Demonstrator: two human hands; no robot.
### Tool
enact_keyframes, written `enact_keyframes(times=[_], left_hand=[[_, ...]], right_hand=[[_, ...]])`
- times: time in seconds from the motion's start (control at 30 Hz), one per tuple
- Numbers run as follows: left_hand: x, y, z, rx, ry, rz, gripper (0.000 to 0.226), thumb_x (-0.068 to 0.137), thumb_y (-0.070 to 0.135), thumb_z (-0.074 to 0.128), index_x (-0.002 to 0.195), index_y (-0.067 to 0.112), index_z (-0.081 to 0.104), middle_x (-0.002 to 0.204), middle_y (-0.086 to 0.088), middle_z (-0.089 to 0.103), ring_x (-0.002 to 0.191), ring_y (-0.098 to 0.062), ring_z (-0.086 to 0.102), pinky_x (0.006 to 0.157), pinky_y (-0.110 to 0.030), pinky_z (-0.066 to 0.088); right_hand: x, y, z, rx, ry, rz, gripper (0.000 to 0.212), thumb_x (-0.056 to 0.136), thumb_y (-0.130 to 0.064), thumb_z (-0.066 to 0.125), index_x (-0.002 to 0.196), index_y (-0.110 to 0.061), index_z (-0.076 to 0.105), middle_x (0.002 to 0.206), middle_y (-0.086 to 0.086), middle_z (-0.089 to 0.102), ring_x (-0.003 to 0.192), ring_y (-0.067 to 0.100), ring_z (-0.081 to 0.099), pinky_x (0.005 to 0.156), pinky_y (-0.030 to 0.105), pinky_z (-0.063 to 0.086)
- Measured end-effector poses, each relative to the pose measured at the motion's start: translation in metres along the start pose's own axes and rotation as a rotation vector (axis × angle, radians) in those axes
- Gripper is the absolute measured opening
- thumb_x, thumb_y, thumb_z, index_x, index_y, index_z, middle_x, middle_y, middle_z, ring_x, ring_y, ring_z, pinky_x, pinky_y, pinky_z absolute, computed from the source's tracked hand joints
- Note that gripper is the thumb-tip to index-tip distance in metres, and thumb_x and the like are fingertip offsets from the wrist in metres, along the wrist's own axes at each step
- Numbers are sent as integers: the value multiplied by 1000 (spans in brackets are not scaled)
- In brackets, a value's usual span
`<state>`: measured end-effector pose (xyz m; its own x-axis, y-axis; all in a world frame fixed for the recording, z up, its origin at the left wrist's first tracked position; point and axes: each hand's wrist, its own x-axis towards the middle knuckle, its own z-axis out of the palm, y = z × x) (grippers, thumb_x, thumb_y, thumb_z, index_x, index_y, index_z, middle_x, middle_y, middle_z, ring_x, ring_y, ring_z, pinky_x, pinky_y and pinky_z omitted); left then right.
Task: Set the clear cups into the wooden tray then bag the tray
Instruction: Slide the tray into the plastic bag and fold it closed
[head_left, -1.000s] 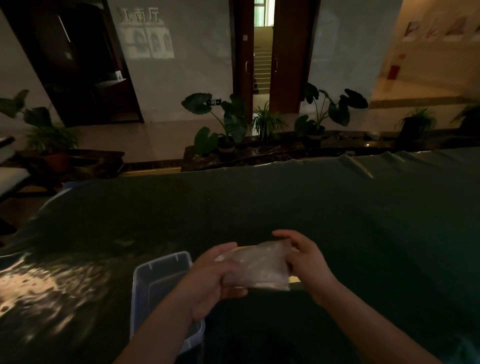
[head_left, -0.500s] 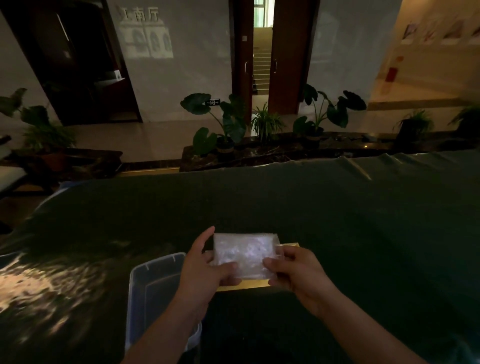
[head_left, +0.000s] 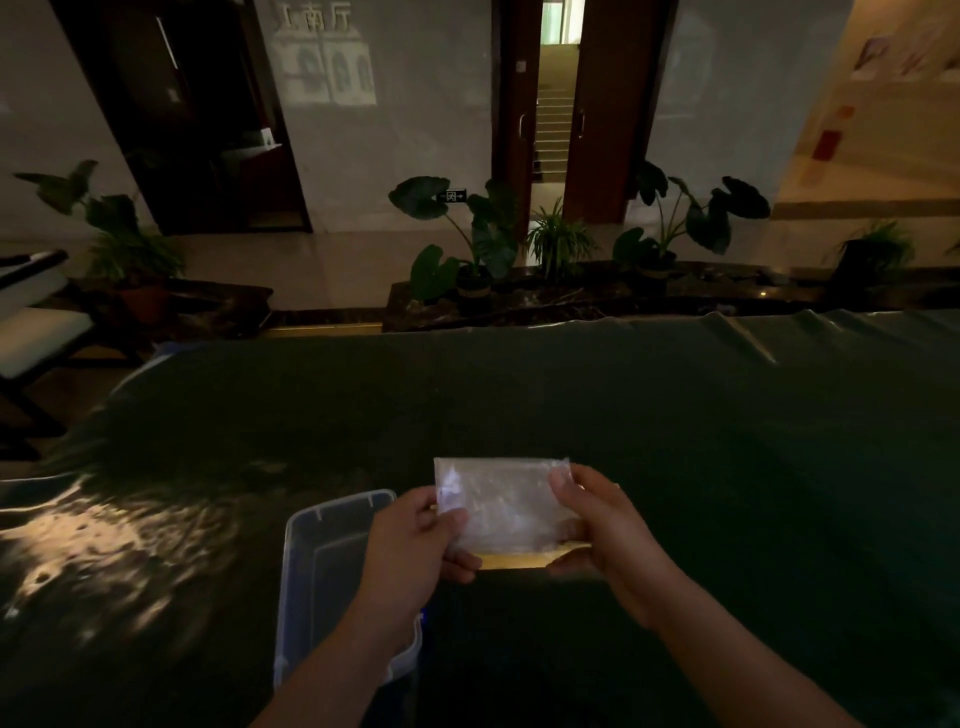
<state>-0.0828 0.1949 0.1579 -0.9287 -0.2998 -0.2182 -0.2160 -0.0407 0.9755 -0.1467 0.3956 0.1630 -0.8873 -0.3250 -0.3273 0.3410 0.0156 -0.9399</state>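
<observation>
Both hands pinching the bag (head_left: 501, 506), holding it up over the dark table (head_left: 675, 415). Left hand (head_left: 410, 551) clamped on the bag's left edge, thumb lying on the front, fingers curled behind and below. Right hand (head_left: 605, 525) clamped on the right edge, thumb pressing near the top corner, fingers wrapping underneath. Bag facing the camera flat and nearly upright, cloudy clear plastic, catching a pale glare on the upper left. Tray (head_left: 519, 559) sitting inside the bag, showing only as a thin strip of light wood along the bottom, between the two hands. Cups too hazy to be picking out through the plastic; cannot tell whether any are in there.

Moving outward: clear bin (head_left: 332, 525) resting on the table just to the left, partly hidden behind the left wrist and forearm, open top facing up. Table cover looking dark green and shiny, wrinkling along the far right edge, picking up a warm patch of reflected light on the left (head_left: 104, 556).

Beyond the table: potted plants (head_left: 467, 234) lining a low dark ledge. Behind them, brown doors (head_left: 597, 104) standing ajar, showing a stairway. Projected picture (head_left: 322, 57) glowing on the grey wall, upper left.
</observation>
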Motion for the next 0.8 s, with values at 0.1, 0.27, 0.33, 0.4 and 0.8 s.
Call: enact_keyframes(times=[0.1,0.27,0.33,0.4,0.8], left_hand=[[-3,-3,-8,82,31,64,19,99,9,60,107,25,65,86,9,77,66,-18,75,51,-19,56],[-14,-15,-33,9,106,6,17,97,20,63,112,25,67,90,6,79,73,-22,78,54,-24,59],[-22,-21,-52,-181,122,-151,18,91,33,68,108,31,67,90,0,81,78,-28,78,55,-34,61],[-33,-26,-75,-227,118,-248,21,84,39,73,102,29,71,87,-9,81,78,-31,78,54,-36,61],[-93,-49,-181,-348,536,-126,11,96,3,62,96,-4,71,69,-21,73,54,-23,70,44,-27,55]], right_hand=[[10,-2,16,-105,122,-70,30,96,-52,58,110,-27,68,109,5,70,90,23,73,57,30,60],[31,11,56,-309,285,-226,23,100,-44,56,88,-28,68,84,-1,70,72,12,67,54,24,47],[37,17,75,-272,212,-238,23,100,-44,55,92,-27,68,89,-1,69,81,15,67,58,25,48],[39,22,95,-237,149,-236,21,100,-42,56,94,-26,69,93,-1,69,83,15,68,52,17,50],[48,45,203,-225,-453,-92,40,84,-15,80,119,-32,69,115,-4,77,101,14,75,81,37,63]])
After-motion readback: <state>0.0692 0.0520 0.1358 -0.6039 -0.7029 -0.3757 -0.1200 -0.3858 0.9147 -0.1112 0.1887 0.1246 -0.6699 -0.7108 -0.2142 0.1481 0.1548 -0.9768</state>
